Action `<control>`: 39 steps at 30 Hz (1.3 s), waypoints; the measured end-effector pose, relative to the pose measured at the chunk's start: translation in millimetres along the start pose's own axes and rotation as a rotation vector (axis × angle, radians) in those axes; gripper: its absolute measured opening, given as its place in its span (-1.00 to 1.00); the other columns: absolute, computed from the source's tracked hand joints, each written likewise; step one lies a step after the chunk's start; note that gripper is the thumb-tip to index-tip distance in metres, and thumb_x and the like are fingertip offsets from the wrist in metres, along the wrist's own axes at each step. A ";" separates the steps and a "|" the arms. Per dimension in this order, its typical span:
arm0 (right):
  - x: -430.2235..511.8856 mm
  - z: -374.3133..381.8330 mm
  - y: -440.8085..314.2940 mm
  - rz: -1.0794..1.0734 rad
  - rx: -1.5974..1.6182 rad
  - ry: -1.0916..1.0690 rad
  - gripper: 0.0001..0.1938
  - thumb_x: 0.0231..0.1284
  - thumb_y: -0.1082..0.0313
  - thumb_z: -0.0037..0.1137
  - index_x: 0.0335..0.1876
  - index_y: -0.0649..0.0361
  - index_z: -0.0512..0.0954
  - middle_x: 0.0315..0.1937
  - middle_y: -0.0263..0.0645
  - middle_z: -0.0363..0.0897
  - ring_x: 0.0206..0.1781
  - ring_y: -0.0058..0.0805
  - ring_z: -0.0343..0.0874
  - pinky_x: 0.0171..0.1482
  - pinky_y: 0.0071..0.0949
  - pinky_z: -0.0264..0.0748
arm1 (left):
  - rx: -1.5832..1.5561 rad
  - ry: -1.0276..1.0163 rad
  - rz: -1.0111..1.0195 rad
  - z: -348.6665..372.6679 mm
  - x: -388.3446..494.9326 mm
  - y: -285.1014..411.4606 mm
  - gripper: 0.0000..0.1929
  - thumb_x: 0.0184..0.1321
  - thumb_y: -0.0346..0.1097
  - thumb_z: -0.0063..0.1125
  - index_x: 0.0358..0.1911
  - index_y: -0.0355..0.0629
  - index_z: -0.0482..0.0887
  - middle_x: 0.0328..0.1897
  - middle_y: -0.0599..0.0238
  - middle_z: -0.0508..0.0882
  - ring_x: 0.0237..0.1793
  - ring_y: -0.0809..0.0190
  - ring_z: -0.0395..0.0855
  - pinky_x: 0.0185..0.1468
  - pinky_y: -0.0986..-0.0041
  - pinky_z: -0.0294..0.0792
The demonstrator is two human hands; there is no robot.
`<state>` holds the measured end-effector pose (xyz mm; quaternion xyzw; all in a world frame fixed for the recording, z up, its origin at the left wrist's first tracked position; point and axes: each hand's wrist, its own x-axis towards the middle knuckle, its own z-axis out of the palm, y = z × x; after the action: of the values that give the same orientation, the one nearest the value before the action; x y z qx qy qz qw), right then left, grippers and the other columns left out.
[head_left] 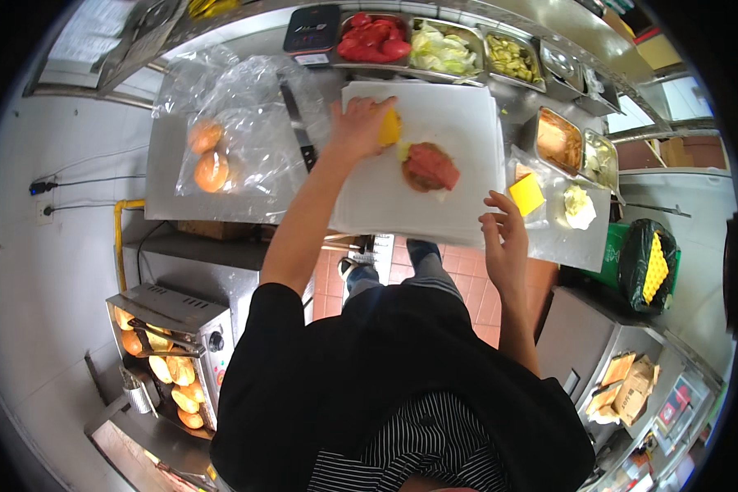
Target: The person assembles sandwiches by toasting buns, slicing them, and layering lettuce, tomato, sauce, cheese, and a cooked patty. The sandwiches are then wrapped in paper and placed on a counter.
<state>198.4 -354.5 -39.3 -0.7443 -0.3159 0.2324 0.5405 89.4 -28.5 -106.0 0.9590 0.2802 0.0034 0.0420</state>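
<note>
A stack of white paper sheets (pixel 406 212) lies on the steel counter before me. My left hand (pixel 360 126) is over its left part, the fingers on or against a yellow slice or wrapped item (pixel 390 128) that they partly cover; its grip is hard to make out. Just right of it, a brown patty or bun half with reddish-pink meat slices (pixel 432 165) on top rests on the paper, a bit of green at its edge. My right hand (pixel 505 237) hovers past the paper's right edge with fingers apart, holding nothing, close to yellow square slices (pixel 527 194) on plastic film.
Steel pans of tomato (pixel 375 40), lettuce (pixel 446 52) and sliced pickles (pixel 513 61) line the back. A knife (pixel 296 120) and bagged buns (pixel 211 171) lie left. At right are a sauce-coloured pan (pixel 558 141) and a pale lettuce piece (pixel 579 208).
</note>
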 end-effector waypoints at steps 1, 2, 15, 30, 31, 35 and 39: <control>10.4 -10.4 8.3 0.018 0.032 0.001 -0.62 0.47 0.49 0.13 0.35 0.19 0.53 0.14 -0.22 0.65 0.01 -0.49 0.66 0.07 -0.43 0.61 | -0.018 -0.133 -0.029 -8.2 14.3 2.3 0.07 -0.06 0.03 0.60 0.60 0.39 0.22 0.39 0.16 0.58 0.42 -0.10 0.51 0.47 -0.22 0.21; 23.4 -16.5 16.2 0.008 0.092 -0.029 -0.60 0.49 0.47 0.11 0.38 0.22 0.50 0.14 -0.18 0.65 0.00 -0.47 0.67 0.10 -0.44 0.61 | 0.000 -0.126 -0.079 -16.6 22.2 1.5 0.07 -0.06 0.03 0.59 0.60 0.37 0.23 0.36 0.15 0.59 0.41 -0.10 0.52 0.45 -0.22 0.22; 121.0 6.7 33.0 0.338 1.282 -0.354 -0.32 0.53 0.17 0.15 0.62 0.29 0.19 0.44 0.00 0.46 0.47 -0.13 0.50 0.48 -0.11 0.45 | -0.655 0.011 0.193 -129.9 4.2 131.5 0.02 -0.01 -0.15 0.61 0.58 0.04 0.28 0.47 -0.03 0.54 0.38 -0.18 0.57 0.46 0.06 0.38; 90.4 33.6 28.0 -0.087 -0.224 -0.168 -0.28 0.25 0.19 0.44 0.54 0.03 0.40 0.40 -0.07 0.43 0.44 -0.01 0.41 0.46 -0.08 0.35 | -1.468 -0.023 -0.516 29.8 -67.1 92.7 -0.01 0.27 -0.04 0.52 0.63 -0.09 0.11 0.38 -0.22 0.51 0.18 0.02 0.70 0.19 0.25 0.59; 87.3 24.4 52.2 0.028 -0.065 -0.120 -0.31 0.33 0.17 0.39 0.55 0.06 0.39 0.40 -0.05 0.44 0.43 -0.04 0.43 0.45 -0.11 0.37 | -1.480 -0.014 -0.508 29.3 -63.9 90.8 0.00 0.25 -0.03 0.53 0.63 -0.09 0.10 0.37 -0.22 0.52 0.17 0.02 0.71 0.18 0.25 0.60; 73.8 -8.3 98.7 0.149 -0.523 0.213 -0.39 0.45 0.06 0.23 0.48 0.21 0.43 0.36 0.15 0.45 0.40 0.14 0.41 0.43 0.01 0.35 | -1.407 -0.076 -0.447 17.4 -40.0 77.1 0.04 0.19 -0.01 0.58 0.63 -0.07 0.11 0.31 -0.20 0.58 0.15 0.02 0.72 0.16 0.24 0.61; 49.3 -1.0 136.4 0.195 -0.765 0.124 -0.32 0.37 -0.02 0.29 0.47 0.23 0.44 0.35 0.14 0.44 0.38 0.18 0.41 0.39 0.12 0.33 | -1.348 -0.196 -0.303 13.0 -4.3 56.1 0.04 0.15 0.02 0.60 0.62 -0.05 0.15 0.30 -0.19 0.61 0.11 0.02 0.74 0.14 0.26 0.62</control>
<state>263.0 -349.0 -169.0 -0.9310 -0.2742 0.1030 0.2177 116.4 -78.9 -114.2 0.6701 0.3425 0.0842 0.6531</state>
